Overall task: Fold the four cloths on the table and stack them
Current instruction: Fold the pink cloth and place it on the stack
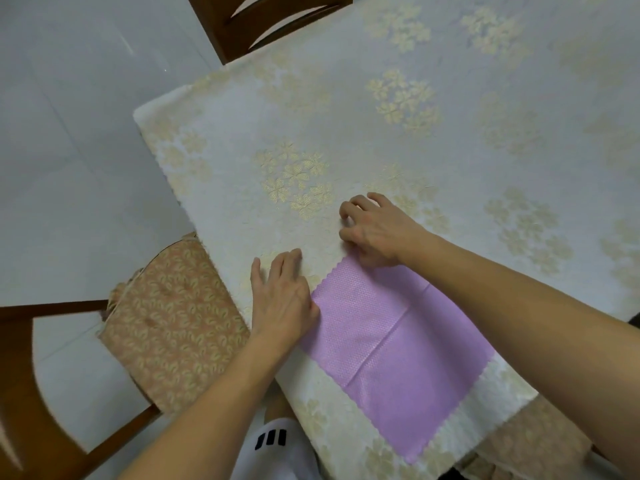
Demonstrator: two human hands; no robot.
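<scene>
A purple cloth [391, 344] with zigzag edges lies spread flat near the front edge of the table [346, 98], with crease lines crossing its middle. My left hand [284, 299] lies at the cloth's far left corner, fingers stretched out on the tablecloth. My right hand [374, 230] sits at the far right corner with its fingers curled down; its thumb side touches the cloth's edge, and whether it pinches the corner is hidden. Only this one cloth is in view.
The table wears a white tablecloth with gold flowers. A wooden chair with a patterned cushion [173, 320] stands at the left, another wooden chair [270, 22] at the far end. Pale floor tiles [69, 133] lie to the left.
</scene>
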